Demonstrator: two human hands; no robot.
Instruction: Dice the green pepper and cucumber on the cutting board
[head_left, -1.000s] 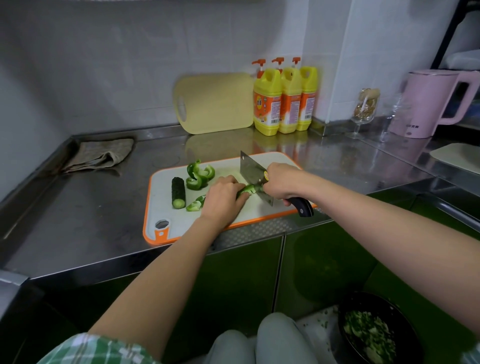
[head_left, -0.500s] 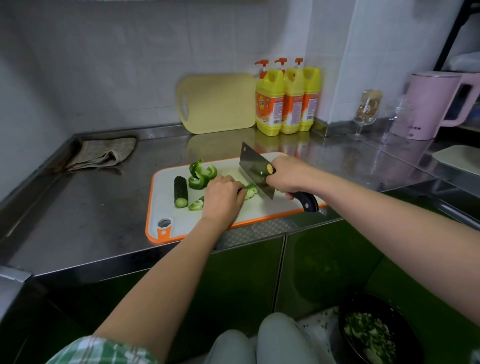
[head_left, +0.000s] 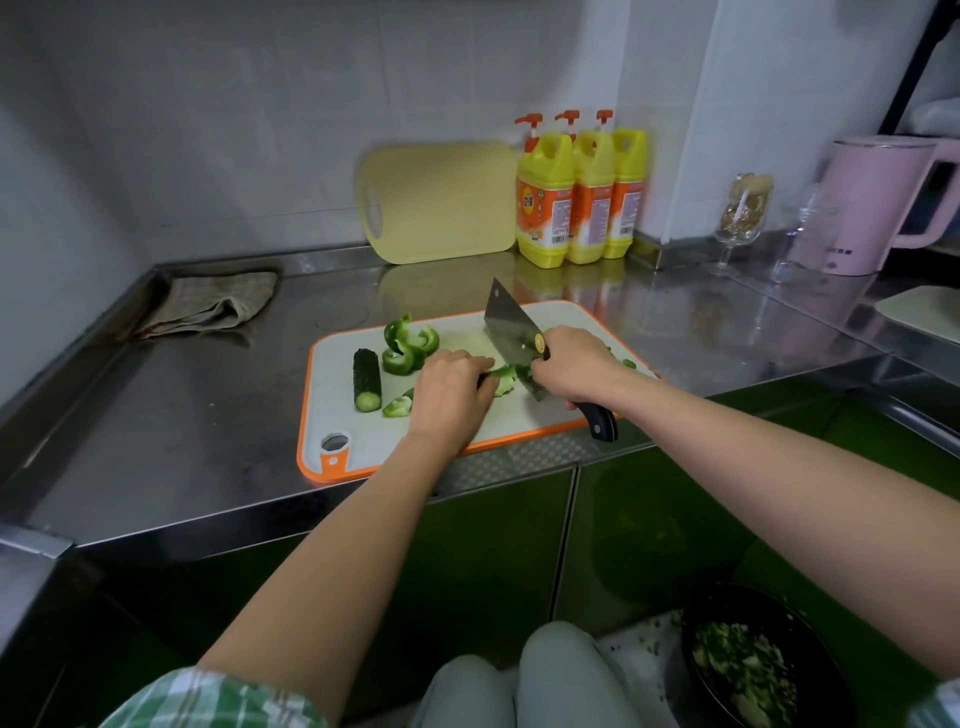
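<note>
A white cutting board with an orange rim lies on the steel counter. My left hand curls its fingers over a green cucumber piece at the board's middle. My right hand grips the black handle of a cleaver, whose blade comes down on that piece just right of my left fingers. A dark cucumber chunk lies at the board's left. Curled green pepper strips sit behind my left hand, and a small green cut piece lies near my left wrist.
A folded cloth lies at the counter's back left. A yellow board and three yellow detergent bottles stand against the wall. Glasses and a pink kettle stand at the right. A black bowl of chopped greens sits low right.
The cleaver rose off the piece and has come down on it again. My left hand stayed on the cucumber piece.
</note>
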